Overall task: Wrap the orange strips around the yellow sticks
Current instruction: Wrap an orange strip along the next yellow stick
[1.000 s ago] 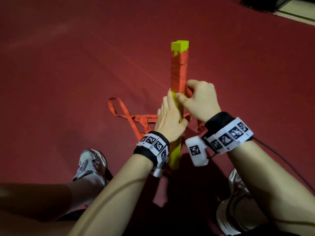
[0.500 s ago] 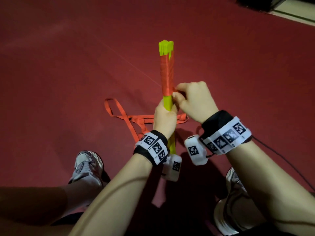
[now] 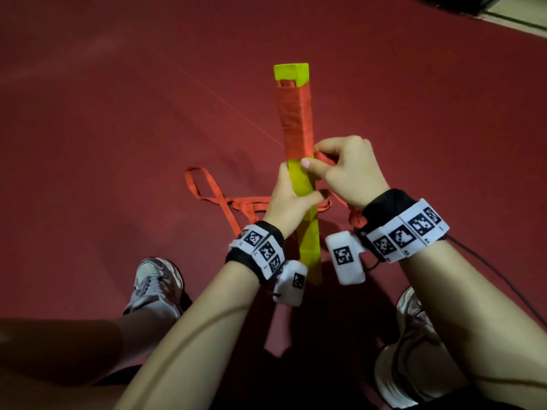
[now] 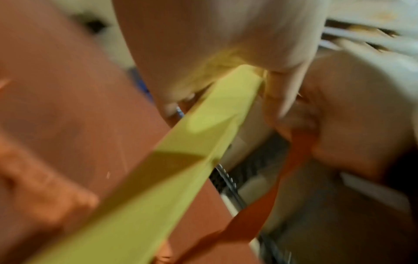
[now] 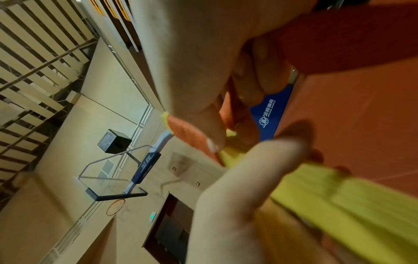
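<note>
Gripping yellow stick (image 3: 302,179) w/ left hand (image 3: 285,204), fingers and thumb curled fully round the bare shaft, approx. mid-length. Standing near-upright off the red floor (image 3: 118,113), stick's lower end sitting just below the grip, btwn the two shoes.

Pinching orange strip (image 3: 296,122) w/ right hand (image 3: 349,173) directly above the left grip, thumb and forefinger closed on it at the lower edge of the wound section. Other right fingers curled in; strip passing through them, exact hold not resolvable. Wound turns covering the stick above both grips, leaving a short yellow tip bare at top.

Trailing loose strip from the right hand down past the left wrist, lying in loops on the floor behind and to the left of the grip.

Left-wrist and right-wrist views blurred.
</note>
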